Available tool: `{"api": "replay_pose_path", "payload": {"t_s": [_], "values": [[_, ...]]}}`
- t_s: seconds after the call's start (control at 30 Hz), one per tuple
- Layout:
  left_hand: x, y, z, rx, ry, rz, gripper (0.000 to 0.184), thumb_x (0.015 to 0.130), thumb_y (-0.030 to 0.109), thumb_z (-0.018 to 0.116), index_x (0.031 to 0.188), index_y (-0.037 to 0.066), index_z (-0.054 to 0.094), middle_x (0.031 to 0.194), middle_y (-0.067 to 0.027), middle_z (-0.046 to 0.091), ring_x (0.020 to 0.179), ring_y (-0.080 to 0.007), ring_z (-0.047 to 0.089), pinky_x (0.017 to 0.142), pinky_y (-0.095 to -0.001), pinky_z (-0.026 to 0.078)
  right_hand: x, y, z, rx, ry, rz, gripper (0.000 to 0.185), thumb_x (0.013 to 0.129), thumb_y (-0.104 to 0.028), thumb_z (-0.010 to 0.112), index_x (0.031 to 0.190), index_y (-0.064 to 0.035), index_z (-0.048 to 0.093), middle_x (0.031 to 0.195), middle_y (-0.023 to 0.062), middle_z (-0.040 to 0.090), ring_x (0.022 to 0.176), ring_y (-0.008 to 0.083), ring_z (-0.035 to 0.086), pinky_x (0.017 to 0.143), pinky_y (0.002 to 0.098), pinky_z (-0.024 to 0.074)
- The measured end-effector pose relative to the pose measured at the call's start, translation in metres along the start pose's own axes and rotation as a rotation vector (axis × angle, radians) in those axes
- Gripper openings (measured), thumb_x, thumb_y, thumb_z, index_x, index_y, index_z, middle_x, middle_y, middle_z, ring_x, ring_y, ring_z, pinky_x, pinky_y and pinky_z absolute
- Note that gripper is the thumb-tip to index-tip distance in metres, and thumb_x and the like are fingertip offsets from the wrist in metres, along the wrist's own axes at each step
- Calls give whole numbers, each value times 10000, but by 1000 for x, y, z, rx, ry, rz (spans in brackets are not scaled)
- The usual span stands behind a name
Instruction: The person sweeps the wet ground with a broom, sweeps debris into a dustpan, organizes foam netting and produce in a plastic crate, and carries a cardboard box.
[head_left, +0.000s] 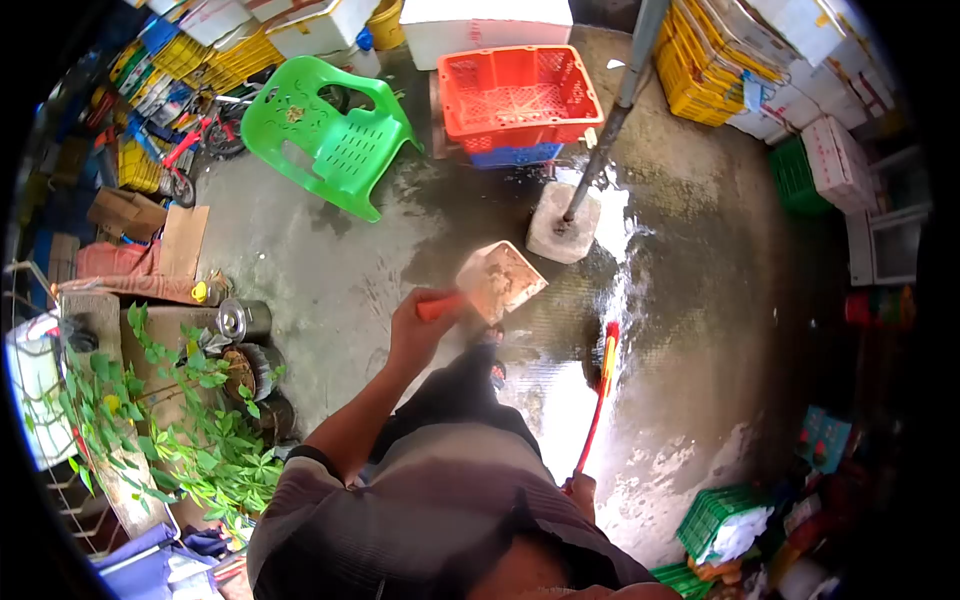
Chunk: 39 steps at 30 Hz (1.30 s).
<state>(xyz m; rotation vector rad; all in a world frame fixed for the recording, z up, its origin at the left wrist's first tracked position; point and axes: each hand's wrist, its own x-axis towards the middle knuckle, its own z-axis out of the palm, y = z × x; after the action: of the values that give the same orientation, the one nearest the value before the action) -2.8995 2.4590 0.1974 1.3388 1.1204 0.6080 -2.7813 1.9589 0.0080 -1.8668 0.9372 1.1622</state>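
I see left hand closed on orange-handled scoop, raised over wet floor; right hand gripping red-and-yellow tool. Judged a holding step; next move calls for steady grips on both.

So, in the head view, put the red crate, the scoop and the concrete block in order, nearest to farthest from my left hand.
1. Scoop: in the left hand.
2. Concrete block: ahead and right, under the pole.
3. Red crate: farther ahead, beyond the block.
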Motion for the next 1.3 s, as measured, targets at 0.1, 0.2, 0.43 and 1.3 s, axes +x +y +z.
{"api": "replay_pose_path", "payload": {"t_s": [0.1, 0.2, 0.43, 1.3], "values": [[1, 40, 53, 87, -204, -50, 302, 811, 74, 750, 1052, -9, 589, 1113, -118, 651, 975, -138, 617, 827, -263, 517, -4, -7, -9, 13, 55, 31, 227, 878, -145, 497, 724, 21, 483, 542, 94, 454, 382, 214, 468, 365, 395, 469], [25, 49, 105, 42, -362, 138, 277, 824, 49, 727, 1063, -12, 603, 1093, -119, 659, 943, -135, 629, 812, -258, 520, -16, -21, -11, 101, 108, 31, 193, 872, -121, 501, 756, 33, 495, 566, 103, 477, 401, 215, 487, 362, 393, 461], [116, 93, 269, -63, -407, 136, 226, 852, 61, 699, 1032, -47, 617, 946, -85, 691, 874, -105, 633, 785, -232, 505, -27, -90, -21, 211, 131, -37, 137, 875, -92, 492, 805, 25, 509, 585, 83, 468, 414, 182, 452, 358, 345, 396], [430, 45, 554, -53, 313, -201, 284, 895, 244, 650, 1039, 1, 618, 664, -45, 602, 491, -93, 550, 412, -236, 443, 196, -647, -139, -387, 14, -378, 251, 847, -147, 616, 989, 60, 601, 634, 85, 556, 475, 168, 561, 388, 347, 521]]}}
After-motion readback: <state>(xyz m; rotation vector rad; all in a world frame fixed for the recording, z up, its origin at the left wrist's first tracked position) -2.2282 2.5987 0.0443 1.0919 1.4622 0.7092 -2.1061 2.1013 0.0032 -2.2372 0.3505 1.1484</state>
